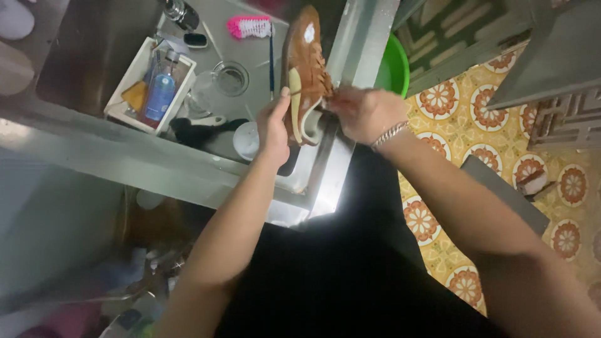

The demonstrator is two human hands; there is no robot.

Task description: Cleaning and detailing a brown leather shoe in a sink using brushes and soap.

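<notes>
A brown lace-up shoe with a cream stripe and a white soapy patch is held over the steel sink. My left hand grips its side near the heel, thumb on the cream stripe. At the laces, my right hand pinches a brown lace with closed fingers; a chain bracelet sits on that wrist.
In the sink lie a pink brush, a white tray with a blue bottle, a drain, a white cup and a dark cloth. A green basin stands on the patterned tile floor at right.
</notes>
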